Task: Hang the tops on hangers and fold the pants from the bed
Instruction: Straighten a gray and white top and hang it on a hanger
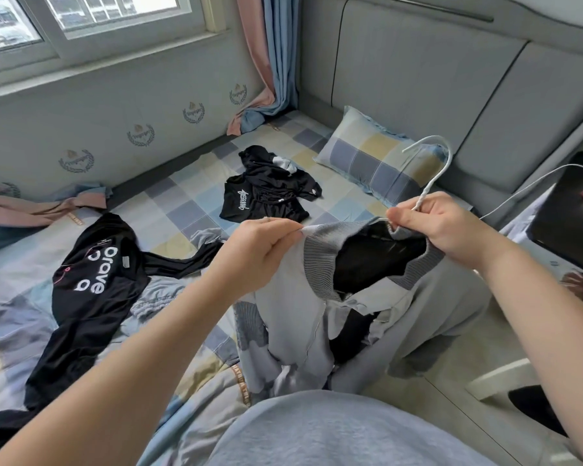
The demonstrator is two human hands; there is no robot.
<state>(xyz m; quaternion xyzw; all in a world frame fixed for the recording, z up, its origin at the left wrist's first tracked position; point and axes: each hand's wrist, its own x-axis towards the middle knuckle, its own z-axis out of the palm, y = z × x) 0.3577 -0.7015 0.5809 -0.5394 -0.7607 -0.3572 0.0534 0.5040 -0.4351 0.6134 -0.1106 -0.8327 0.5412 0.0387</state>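
Observation:
I hold a grey zip jacket (293, 317) with a ribbed collar and black lining above the bed's edge. My left hand (263, 250) pinches the collar's left end. My right hand (441, 227) grips the neck of a white wire hanger (435, 169) together with the collar's right side; the hook sticks up, and the hanger's body is hidden inside the jacket. Black pants with white "brave" lettering (91, 280) lie spread on the bed at left. A black top with white print (266, 193) lies crumpled mid-bed. A grey garment (155, 297) is bunched beneath the pants.
The bed has a checked sheet (182, 210) and a matching pillow (374, 159) against the grey padded headboard (418, 72). A dark bedside table (572, 223) with a white cable stands at right. Pink and blue curtains (270, 62) hang in the corner beside the window.

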